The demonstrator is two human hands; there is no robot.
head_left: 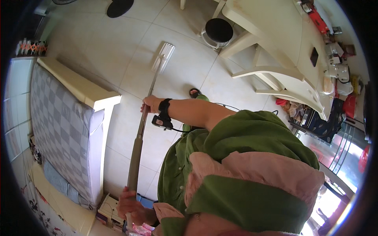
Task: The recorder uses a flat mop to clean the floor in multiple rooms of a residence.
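Both of my hands hold a flat mop with a long pole. Its pale rectangular mop head point(167, 55) lies on the tiled floor, ahead of me. My right hand point(151, 104) reaches across my body and wraps round the thin metal part of the mop pole point(142, 125). A black strap with a small cabled device point(161, 122) sits at that wrist. Lower down, my left hand point(130, 205) grips the thicker greyish end of the pole, close to my chest. The fingers of both hands are curled closed.
To the left stands a bed frame point(103, 98) with a grey checked mattress point(63, 129). A black-topped stool point(219, 30), a cream table point(271, 23) and a cream chair point(275, 74) are at the right. A round black seat point(119, 7) is at the far edge. My foot point(194, 93) shows beyond my arm.
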